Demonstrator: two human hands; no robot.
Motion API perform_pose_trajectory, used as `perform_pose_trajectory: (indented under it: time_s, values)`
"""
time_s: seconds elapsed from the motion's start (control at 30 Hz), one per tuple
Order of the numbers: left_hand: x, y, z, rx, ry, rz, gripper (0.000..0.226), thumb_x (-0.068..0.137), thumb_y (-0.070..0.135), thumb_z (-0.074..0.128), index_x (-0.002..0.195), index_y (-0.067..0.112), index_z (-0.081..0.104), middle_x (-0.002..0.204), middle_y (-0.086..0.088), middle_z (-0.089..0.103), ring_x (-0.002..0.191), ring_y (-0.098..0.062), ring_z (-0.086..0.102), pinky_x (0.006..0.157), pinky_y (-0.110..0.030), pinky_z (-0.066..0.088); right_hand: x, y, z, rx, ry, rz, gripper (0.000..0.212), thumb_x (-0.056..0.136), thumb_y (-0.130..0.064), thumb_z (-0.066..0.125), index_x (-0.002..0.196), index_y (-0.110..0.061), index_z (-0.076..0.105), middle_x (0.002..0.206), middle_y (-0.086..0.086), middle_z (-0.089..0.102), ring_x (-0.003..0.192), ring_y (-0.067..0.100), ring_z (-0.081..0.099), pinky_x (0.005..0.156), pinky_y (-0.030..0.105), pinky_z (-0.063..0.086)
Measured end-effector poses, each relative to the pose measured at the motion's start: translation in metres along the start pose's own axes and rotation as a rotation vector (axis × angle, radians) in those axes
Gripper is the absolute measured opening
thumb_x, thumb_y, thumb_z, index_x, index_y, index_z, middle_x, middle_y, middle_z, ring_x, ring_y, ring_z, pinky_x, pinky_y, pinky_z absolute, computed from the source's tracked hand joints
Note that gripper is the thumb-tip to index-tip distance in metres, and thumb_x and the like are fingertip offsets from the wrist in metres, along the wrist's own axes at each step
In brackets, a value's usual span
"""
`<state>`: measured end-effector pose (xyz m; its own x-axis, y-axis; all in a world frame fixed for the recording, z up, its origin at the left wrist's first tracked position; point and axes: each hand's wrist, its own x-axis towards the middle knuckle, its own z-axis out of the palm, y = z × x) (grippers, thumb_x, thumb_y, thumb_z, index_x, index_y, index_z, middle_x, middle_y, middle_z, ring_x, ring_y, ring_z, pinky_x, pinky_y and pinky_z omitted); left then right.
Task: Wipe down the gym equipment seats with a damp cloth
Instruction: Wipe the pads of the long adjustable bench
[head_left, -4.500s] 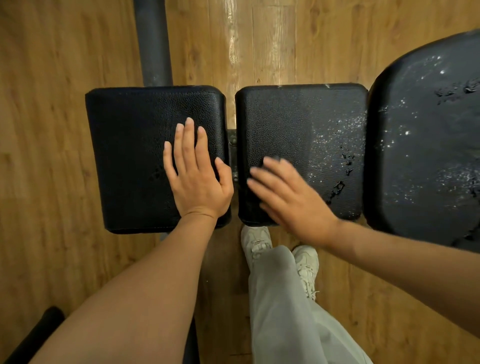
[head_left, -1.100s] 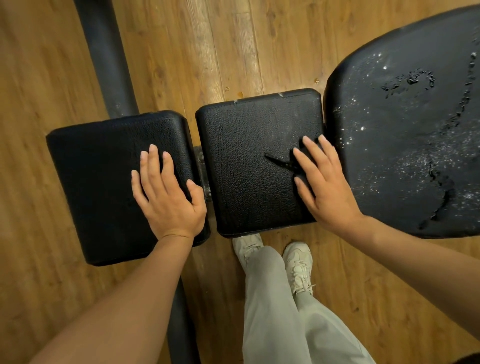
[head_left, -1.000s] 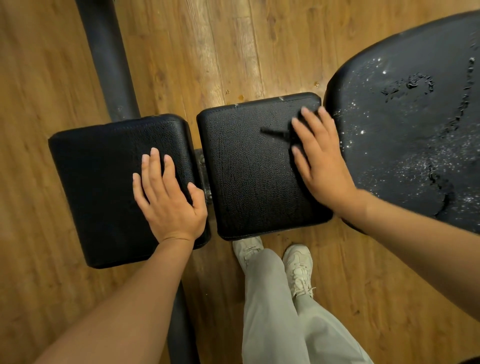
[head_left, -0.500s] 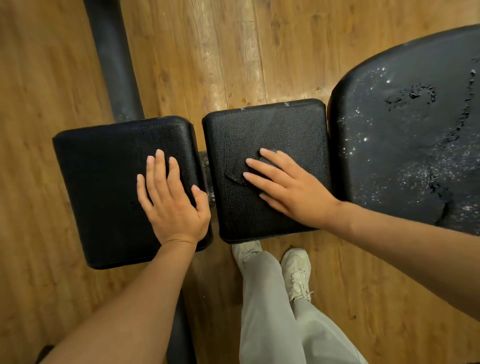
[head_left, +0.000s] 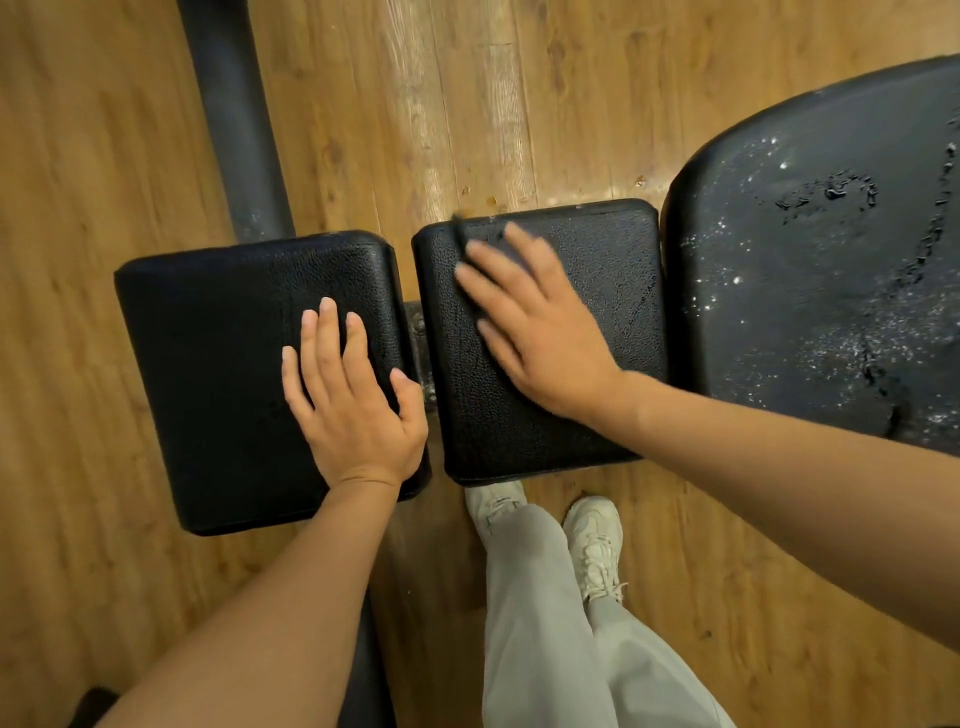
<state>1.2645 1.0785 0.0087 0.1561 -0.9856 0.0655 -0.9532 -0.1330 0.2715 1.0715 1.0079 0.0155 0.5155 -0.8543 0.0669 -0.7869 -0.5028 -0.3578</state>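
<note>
Right hand (head_left: 540, 332) has swept its dark cloth (head_left: 470, 249) to the pad's (head_left: 597, 291) far-left corner.

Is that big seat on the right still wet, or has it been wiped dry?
Still wet. The big seat is covered in white droplets and dark streaks of water, while the middle pad under the right hand shows none.

The dark cloth (head_left: 460, 236) lies mostly hidden beneath the blurred right hand (head_left: 535, 325).
</note>
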Motion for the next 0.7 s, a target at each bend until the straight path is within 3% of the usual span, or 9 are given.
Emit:
perform_pose_trajectory:
  time_s: [0.1, 0.17, 0.33, 0.43, 0.7]
  values:
    - [0.000, -0.001, 0.000, -0.008, -0.002, 0.000, 0.057, 0.092, 0.023, 0.048, 0.143, -0.001, 0.043, 0.158, -0.018, 0.034, 0.150, -0.033, 0.025, 0.123, -0.051, 0.014, -0.017, 0.004, -0.003, -0.034, -0.097, -0.219, 0.044, 0.104, -0.023, 0.047, 0.145, -0.006, 0.049, 0.152, 0.015, 0.045, 0.143, 0.041, 0.034, 0.120, 0.051, 0.025]
    - [0.000, 0.000, 0.000, -0.019, 0.000, -0.008, 0.057, 0.091, 0.023, 0.049, 0.142, -0.002, 0.044, 0.158, -0.018, 0.034, 0.149, -0.033, 0.025, 0.123, -0.051, 0.014, -0.012, 0.018, -0.005, -0.055, -0.092, -0.191, 0.044, 0.104, -0.023, 0.048, 0.145, -0.006, 0.050, 0.151, 0.015, 0.046, 0.142, 0.040, 0.036, 0.119, 0.051, 0.029]
    - [0.000, 0.000, 0.000, -0.031, 0.007, -0.008, 0.057, 0.091, 0.023, 0.048, 0.142, -0.002, 0.045, 0.157, -0.018, 0.035, 0.149, -0.033, 0.026, 0.123, -0.051, 0.015, 0.018, 0.051, -0.019, -0.021, 0.057, 0.368, 0.048, 0.103, -0.025, 0.041, 0.144, 0.000, 0.047, 0.150, 0.021, 0.043, 0.142, 0.045, 0.032, 0.119, 0.052, 0.025]
    - [0.000, 0.000, 0.001, -0.025, 0.007, -0.007, 0.057, 0.092, 0.023, 0.048, 0.142, -0.002, 0.044, 0.157, -0.018, 0.035, 0.149, -0.033, 0.026, 0.123, -0.051, 0.015, 0.030, 0.037, -0.013, -0.048, 0.117, 0.504, 0.048, 0.102, -0.023, 0.039, 0.142, 0.001, 0.049, 0.147, 0.021, 0.047, 0.140, 0.046, 0.034, 0.117, 0.055, 0.026]
    - [-0.001, 0.000, -0.002, -0.034, -0.016, -0.018, 0.056, 0.093, 0.024, 0.045, 0.144, -0.001, 0.043, 0.158, -0.017, 0.033, 0.150, -0.031, 0.024, 0.124, -0.048, 0.012, 0.056, -0.030, 0.018, -0.050, 0.123, 0.231, 0.047, 0.098, -0.021, 0.042, 0.137, 0.001, 0.056, 0.142, 0.018, 0.055, 0.135, 0.048, 0.043, 0.111, 0.058, 0.036]
